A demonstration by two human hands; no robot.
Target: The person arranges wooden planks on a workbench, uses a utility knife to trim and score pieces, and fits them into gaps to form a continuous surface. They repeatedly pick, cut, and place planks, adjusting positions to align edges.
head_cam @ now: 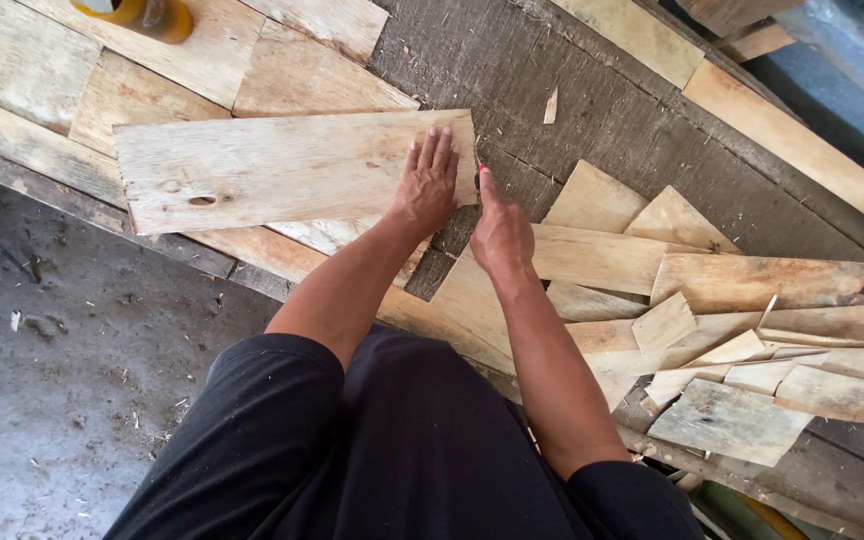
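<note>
The left hand [428,185] lies flat, fingers together and extended — palm pressing the right end of a pale wooden board [272,168] that rests across the plank workbench [592,120]. The right hand [498,232] stands edge-up at the board's end, closed around a small red-tipped tool [480,172] — a marker or a blade, I cannot tell — beside a heap of wood offcuts [732,350].

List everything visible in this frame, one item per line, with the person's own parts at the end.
plank: one, pale wood with a knot hole, flat on the bench under the left hand.
bench: one, dark weathered wood, running across the frame.
offcuts: many, pale wood, piled at right.
bottle: one, yellow, top left edge.
floor: grey, dusty, lower left.
left hand: flat on the plank's right end.
right hand: at the plank's end, holding something small with a red tip; unclear what.
</note>
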